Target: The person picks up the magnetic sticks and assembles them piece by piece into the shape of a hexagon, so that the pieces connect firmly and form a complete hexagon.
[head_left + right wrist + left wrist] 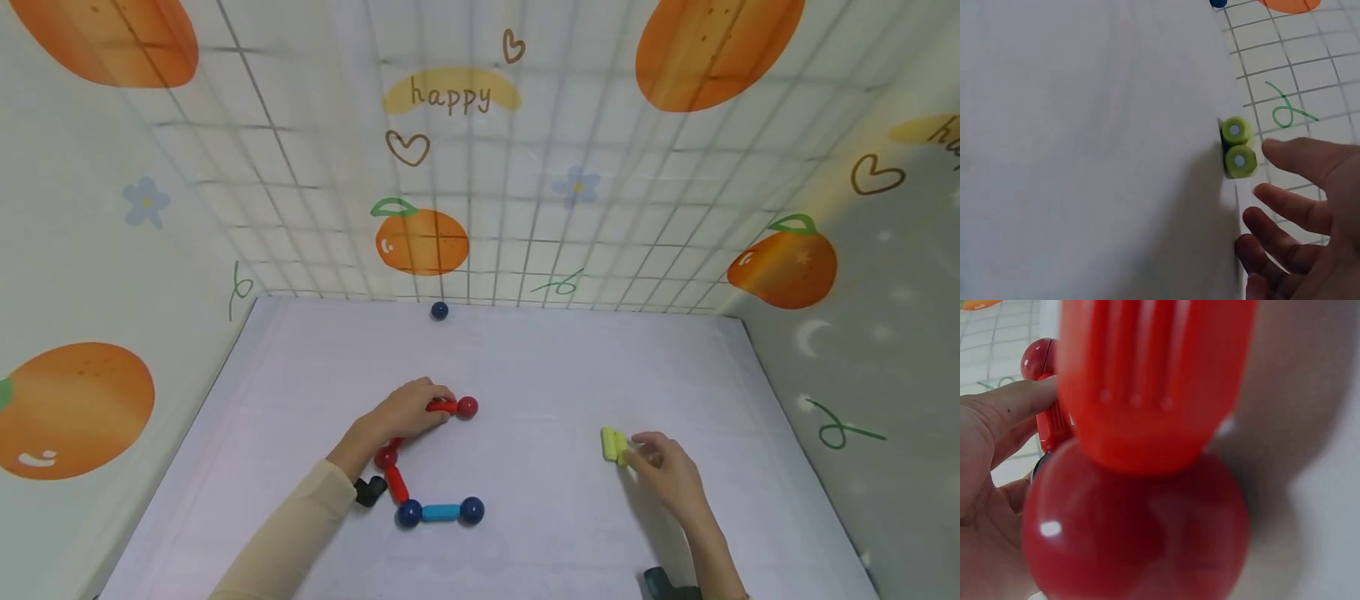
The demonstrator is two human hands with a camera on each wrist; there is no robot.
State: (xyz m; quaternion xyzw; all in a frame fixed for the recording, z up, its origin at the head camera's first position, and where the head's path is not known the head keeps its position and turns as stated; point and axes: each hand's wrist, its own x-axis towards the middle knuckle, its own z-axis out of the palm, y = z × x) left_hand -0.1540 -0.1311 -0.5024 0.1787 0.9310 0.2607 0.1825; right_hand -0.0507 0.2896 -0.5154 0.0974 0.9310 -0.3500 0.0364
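Note:
My left hand [411, 408] grips a red magnetic rod [444, 406] tipped with a red ball [467, 407]. It belongs to a chain partly hidden under the hand. Nearer me, another red ball [386, 457] joins a red rod [397, 485], which runs to a dark blue ball [408, 513], a light blue rod [440, 512] and a second dark blue ball [472, 510]. Close up in the left wrist view are a red ball [1135, 531] and rod [1154, 381]. My right hand [669, 477], fingers spread, is beside two yellow-green rods [608, 444] lying side by side.
A lone dark blue ball [439, 311] sits at the white table's [540, 367] back edge. Walls of printed cloth [487, 167] with oranges and grid lines rise behind and at both sides. Black wrist mounts [660, 582] show at both wrists.

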